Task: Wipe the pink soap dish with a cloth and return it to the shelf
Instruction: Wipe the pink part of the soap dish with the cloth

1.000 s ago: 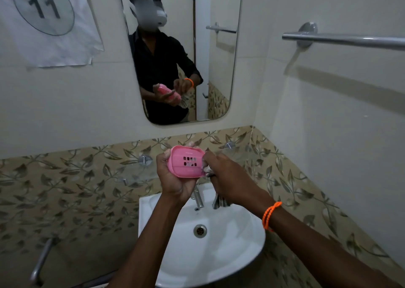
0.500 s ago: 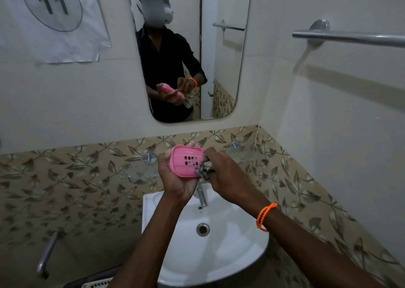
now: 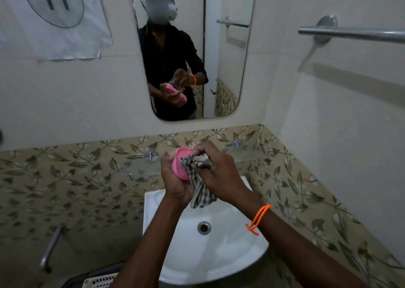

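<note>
Wiping the pink soap dish w/ a checked cloth above the sink: I'm watching left hand gripping dish, right hand pinching cloth. Next, I reckon: back onto glass shelf behind.

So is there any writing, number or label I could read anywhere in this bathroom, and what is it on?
"11": dark digits inside a drawn oval on the white paper sheet stuck to the wall, left of the mirror.
Nothing else is readable: no text shows on the pink soap dish, the checked cloth or the basin.
</note>
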